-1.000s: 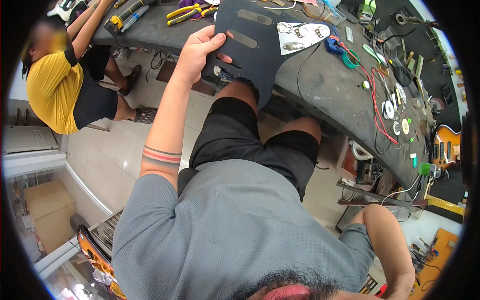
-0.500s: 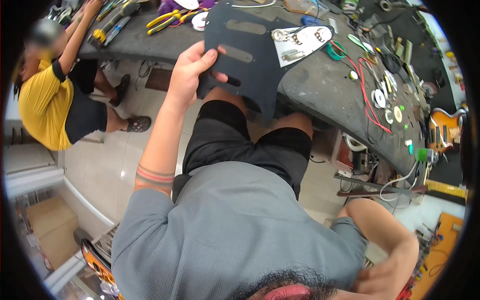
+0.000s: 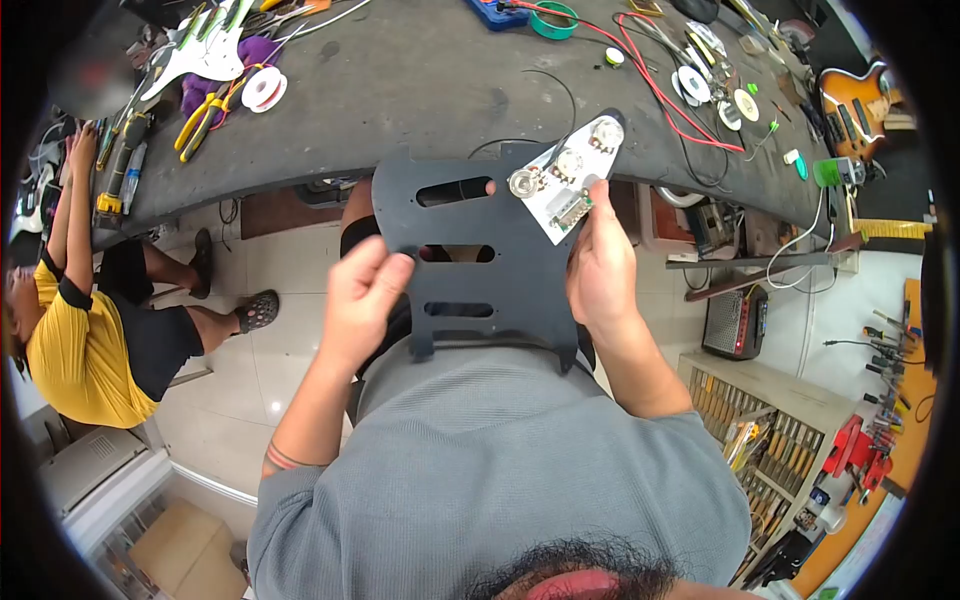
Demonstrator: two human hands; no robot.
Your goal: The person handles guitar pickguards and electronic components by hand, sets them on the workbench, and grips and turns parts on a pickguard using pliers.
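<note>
From where I stand, taking the head view with twelve at its top, a black pickguard [image 3: 470, 228] sits at the centre, over the lap and just in from the bench [image 3: 360, 100]. Its three long slots run nine to three. At its one o'clock corner is a metal control plate [image 3: 548, 205] with potentiometers, its long axis running roughly seven to one and its narrow tip towards one.

The right hand [image 3: 608, 268] is nearer that plate, which lies towards eleven from it. It grips the pickguard's three o'clock edge, thumb up against the plate and fingers mostly hidden behind. The left hand [image 3: 362, 295] is at the nine o'clock edge, fingers curled and thumb towards three; it's blurred, and I can't tell whether it pinches the edge or only comes near.

At twelve on the bench is a round teal tub [image 3: 553, 22], contents unclear, beside a blue tray [image 3: 497, 12]. Around two is a green container [image 3: 838, 172]. Towards four, a rack [image 3: 835, 410] holds slim pieces in narrow compartments. Down at seven is a cardboard box [image 3: 185, 545], its contents out of sight. Towards nine, a person in a yellow shirt [image 3: 90, 340] reaches onto the bench.
</note>
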